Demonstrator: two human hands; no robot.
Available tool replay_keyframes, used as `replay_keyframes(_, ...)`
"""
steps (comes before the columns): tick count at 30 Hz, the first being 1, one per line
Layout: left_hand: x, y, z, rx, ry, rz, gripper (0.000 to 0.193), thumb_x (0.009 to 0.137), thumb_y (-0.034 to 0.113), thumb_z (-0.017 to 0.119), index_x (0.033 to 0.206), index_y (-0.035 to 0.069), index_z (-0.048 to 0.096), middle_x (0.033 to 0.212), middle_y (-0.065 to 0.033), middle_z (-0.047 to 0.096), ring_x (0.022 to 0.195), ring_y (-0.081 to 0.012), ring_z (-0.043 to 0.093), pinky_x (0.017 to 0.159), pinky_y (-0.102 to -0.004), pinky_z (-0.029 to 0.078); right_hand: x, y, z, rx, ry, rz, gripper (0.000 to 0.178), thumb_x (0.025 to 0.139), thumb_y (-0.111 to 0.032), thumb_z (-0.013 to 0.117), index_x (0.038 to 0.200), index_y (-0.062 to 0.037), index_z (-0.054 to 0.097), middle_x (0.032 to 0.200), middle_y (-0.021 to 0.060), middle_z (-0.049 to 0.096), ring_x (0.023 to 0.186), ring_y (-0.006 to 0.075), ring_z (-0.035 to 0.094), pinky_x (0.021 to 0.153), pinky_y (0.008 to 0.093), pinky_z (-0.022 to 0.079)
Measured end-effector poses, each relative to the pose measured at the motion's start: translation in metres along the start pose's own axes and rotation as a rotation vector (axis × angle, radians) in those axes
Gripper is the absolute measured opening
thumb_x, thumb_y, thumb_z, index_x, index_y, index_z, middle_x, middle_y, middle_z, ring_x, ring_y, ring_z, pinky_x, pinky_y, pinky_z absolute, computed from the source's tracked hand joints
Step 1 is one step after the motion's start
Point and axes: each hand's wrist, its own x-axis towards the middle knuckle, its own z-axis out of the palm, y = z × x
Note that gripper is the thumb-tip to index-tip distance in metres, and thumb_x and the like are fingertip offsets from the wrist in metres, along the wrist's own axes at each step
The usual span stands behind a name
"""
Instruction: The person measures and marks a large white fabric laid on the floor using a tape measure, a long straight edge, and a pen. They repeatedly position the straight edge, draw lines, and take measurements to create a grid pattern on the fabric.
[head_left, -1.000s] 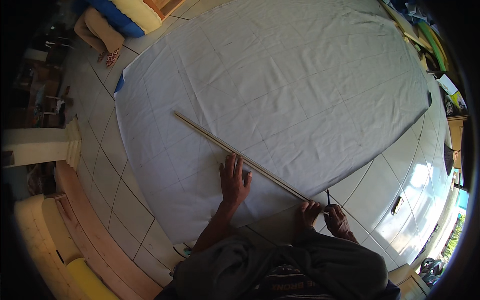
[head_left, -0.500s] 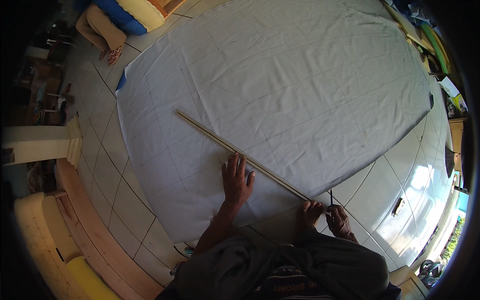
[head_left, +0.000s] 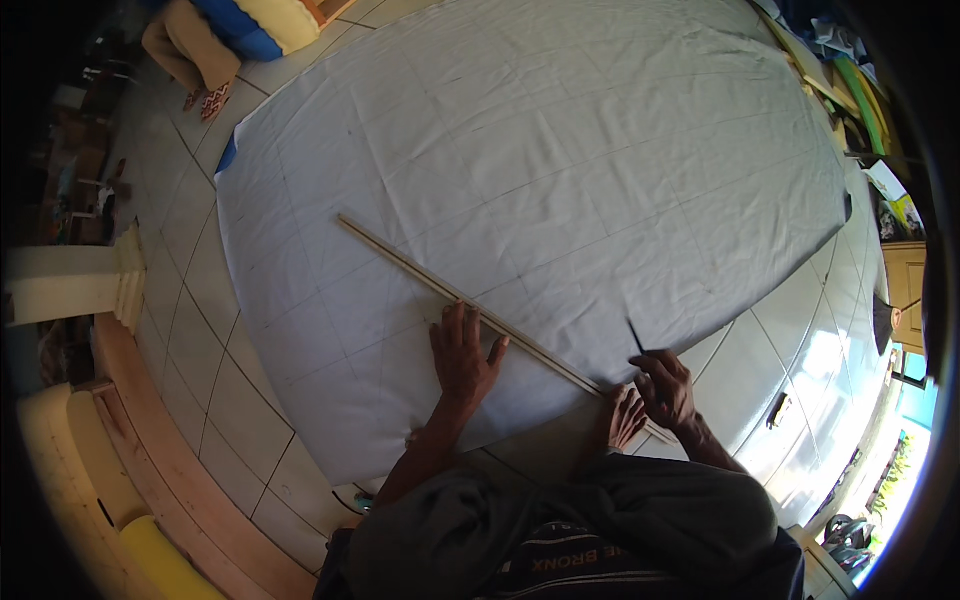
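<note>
A long, thin, pale wooden straightedge (head_left: 470, 303) lies slantwise on a large white cloth (head_left: 560, 150) spread over the pale tiled floor (head_left: 190, 300). The left hand (head_left: 463, 352) presses flat on the straightedge near its middle, fingers spread. The right hand (head_left: 665, 388) has its fingers pinched together on a slim dark pencil (head_left: 636, 336), at the straightedge's near end. A bare foot (head_left: 625, 415) rests just beside that hand on the cloth's edge
</note>
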Motion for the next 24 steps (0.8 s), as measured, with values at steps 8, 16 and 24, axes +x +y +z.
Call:
replay_keyframes(8,0.000,0.003,0.001,0.035,-0.059,-0.047,0.075,0.096,0.054,0.069,0.147,0.002,0.050,0.160,-0.0215,0.042,0.149,-0.0418,0.038,0.118,-0.0668,0.032,0.187,-0.041,0.130,0.345,-0.094,-0.182,0.026,0.094,-0.013,0.074,0.118,-0.0024,0.072,0.098,0.0141,0.076,0.088,0.0309,0.075,0.078,0.0400,0.059)
replay_keyframes(16,0.000,0.005,-0.003,0.031,-0.048,-0.032,0.077,0.094,0.049,0.073,0.149,0.000,0.050,0.159,-0.0231,0.041,0.149,-0.0428,0.038,0.117,-0.0667,0.033,0.291,-0.074,0.193,0.225,-0.242,-0.071,0.036,0.098,-0.035,0.067,0.123,-0.0117,0.075,0.094,0.0178,0.078,0.092,0.0352,0.075,0.086,0.0462,0.059)
replay_keyframes(24,0.000,0.005,-0.001,0.035,-0.082,-0.061,0.077,0.094,0.052,0.071,0.149,0.001,0.051,0.162,-0.0207,0.039,0.150,-0.0421,0.038,0.118,-0.0669,0.032,0.304,-0.080,0.198,0.052,-0.362,-0.235,0.031,0.098,-0.033,0.066,0.121,-0.0145,0.076,0.090,0.0163,0.076,0.089,0.0340,0.073,0.082,0.0485,0.058)
